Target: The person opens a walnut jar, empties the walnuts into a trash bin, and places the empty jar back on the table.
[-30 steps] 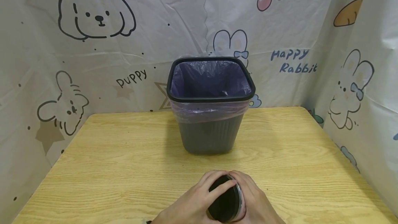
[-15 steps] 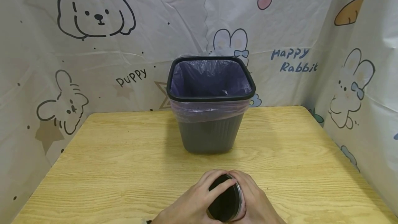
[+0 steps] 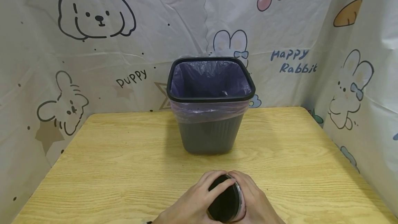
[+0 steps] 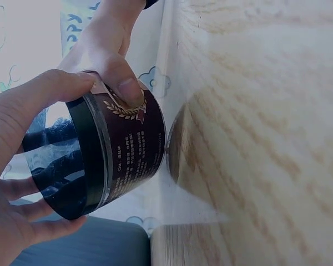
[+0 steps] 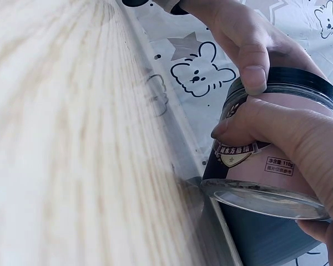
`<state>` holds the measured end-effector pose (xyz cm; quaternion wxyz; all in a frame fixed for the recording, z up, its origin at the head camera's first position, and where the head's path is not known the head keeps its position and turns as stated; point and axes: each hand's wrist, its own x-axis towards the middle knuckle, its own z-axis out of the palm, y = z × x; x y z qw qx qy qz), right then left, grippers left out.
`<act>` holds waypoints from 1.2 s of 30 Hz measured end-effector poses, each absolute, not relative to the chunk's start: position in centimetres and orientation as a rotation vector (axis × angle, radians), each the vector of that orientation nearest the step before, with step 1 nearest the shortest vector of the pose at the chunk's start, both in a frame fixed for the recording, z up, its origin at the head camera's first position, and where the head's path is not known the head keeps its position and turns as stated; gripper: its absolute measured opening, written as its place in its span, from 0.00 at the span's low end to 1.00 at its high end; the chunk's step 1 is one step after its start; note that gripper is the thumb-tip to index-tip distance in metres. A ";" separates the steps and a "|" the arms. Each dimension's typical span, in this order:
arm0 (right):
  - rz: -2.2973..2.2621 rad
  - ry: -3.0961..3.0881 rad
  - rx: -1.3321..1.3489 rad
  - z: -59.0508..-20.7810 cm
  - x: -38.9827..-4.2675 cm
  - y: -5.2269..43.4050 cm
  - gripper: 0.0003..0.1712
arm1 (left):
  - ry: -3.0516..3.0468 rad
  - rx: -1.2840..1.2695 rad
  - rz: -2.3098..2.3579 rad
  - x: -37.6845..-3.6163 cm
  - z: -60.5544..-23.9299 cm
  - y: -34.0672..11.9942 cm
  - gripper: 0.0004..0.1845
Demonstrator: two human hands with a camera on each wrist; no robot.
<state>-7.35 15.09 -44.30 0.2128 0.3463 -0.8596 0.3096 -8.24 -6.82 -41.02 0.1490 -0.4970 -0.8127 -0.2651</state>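
Both hands hold a round jar (image 5: 277, 133) low in the head view, tilted, its bottom edge close over the tabletop. It has a black lid (image 3: 225, 199) and a label that is dark on one side and pink on the other. My left hand (image 3: 192, 199) grips the lid, fingers spread around its edge, as the left wrist view (image 4: 83, 155) shows. Around the jar's body wraps my right hand (image 3: 256, 199), its thumb pressed on the label in both wrist views. The left thumb lies at the lid's lower rim in the right wrist view.
Beyond the hands, a grey waste bin (image 3: 208, 136) with a black rim and a purple plastic liner (image 3: 208, 111) stands on the wooden table (image 3: 118, 168). A pale curtain (image 3: 174, 16) with cartoon drawings encloses the back and both sides.
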 end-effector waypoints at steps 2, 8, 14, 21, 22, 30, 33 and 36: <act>0.855 -2.382 0.962 -44.3 -7.4 15.1 0.62 | -2.336 -1.424 -0.761 -8.2 -41.0 -6.8 0.50; 0.839 -2.372 0.961 -44.5 -7.4 15.1 0.62 | -2.357 -1.410 -0.774 -8.2 -41.1 -6.8 0.50; 0.825 -2.357 0.968 -44.5 -7.4 15.1 0.63 | -2.431 -1.375 -0.812 -8.0 -41.1 -6.7 0.50; 0.813 -2.357 0.965 -44.5 -7.4 15.1 0.63 | -2.425 -1.356 -0.772 -7.9 -41.2 -6.6 0.53; 0.814 -2.356 0.964 -44.5 -7.4 15.1 0.63 | -2.428 -1.353 -0.770 -7.9 -41.2 -6.6 0.53; 0.825 -2.356 0.967 -44.5 -7.4 15.1 0.63 | -2.452 -1.326 -0.761 -7.7 -41.1 -6.6 0.53; 0.824 -2.359 0.966 -44.5 -7.4 15.1 0.63 | -2.452 -1.316 -0.759 -7.7 -41.1 -6.6 0.53; 0.821 -2.357 0.965 -44.5 -7.4 15.1 0.63 | -2.454 -1.309 -0.762 -7.7 -41.2 -6.6 0.54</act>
